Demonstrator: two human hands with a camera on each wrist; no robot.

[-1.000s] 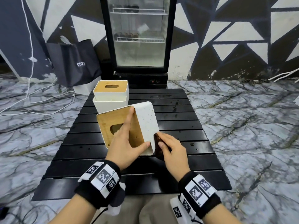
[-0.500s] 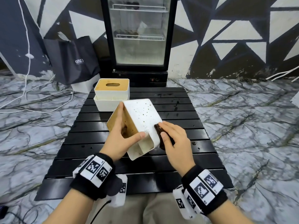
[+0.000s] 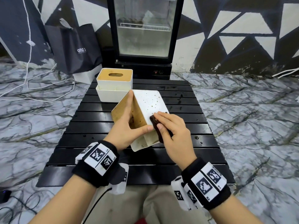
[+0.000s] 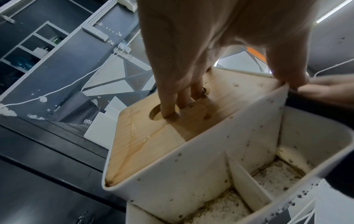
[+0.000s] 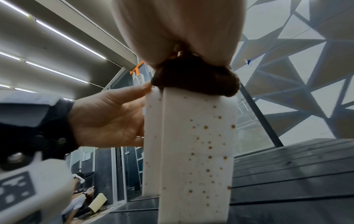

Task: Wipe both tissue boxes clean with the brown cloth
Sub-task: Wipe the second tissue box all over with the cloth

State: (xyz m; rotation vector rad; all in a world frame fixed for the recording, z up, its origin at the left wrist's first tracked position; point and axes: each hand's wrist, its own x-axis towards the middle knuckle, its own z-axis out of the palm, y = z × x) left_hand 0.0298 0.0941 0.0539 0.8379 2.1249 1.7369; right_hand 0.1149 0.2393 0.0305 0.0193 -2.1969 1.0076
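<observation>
A white tissue box with a wooden lid, speckled with brown spots, is tipped on its side over the black slatted table. My left hand grips it, fingers in the lid's slot and thumb on the white rim. My right hand holds the folded brown cloth against the spotted white side; the cloth sits bunched under my palm. A second tissue box stands upright at the table's far left, apart from both hands.
A glass-door fridge stands just behind the table, with a black bag to its left. White cables trail across the marble floor on the left. The table's right half holds only small dark drips.
The box has been turned so its spotted white side faces up more, and lifted away from me. My right hand with the cloth has slid up along that side.
</observation>
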